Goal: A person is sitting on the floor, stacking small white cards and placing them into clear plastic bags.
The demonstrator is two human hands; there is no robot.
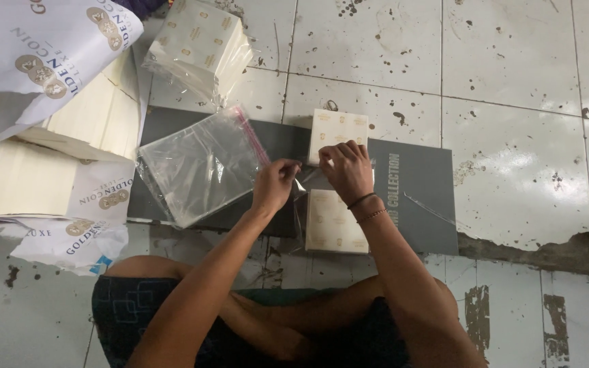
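Observation:
My left hand [274, 184] pinches the edge of a clear plastic sleeve [303, 178] at the middle of a dark grey board [417, 204]. My right hand [346, 169] rests on top of a cream printed paper stack [336, 129], fingers gripping the same sleeve where it wraps the stack. The stack's near half [332, 225] shows below my right wrist, inside the sleeve. A pile of empty clear bags [199, 163] with a pink strip lies on the board just left of my left hand.
Big open paper packs of cream sheets [56, 157] lie at the left. A wrapped bundle of printed paper [202, 48] sits at the top. Stained white floor tiles [512, 88] spread to the right. My crossed legs [274, 320] are at the bottom.

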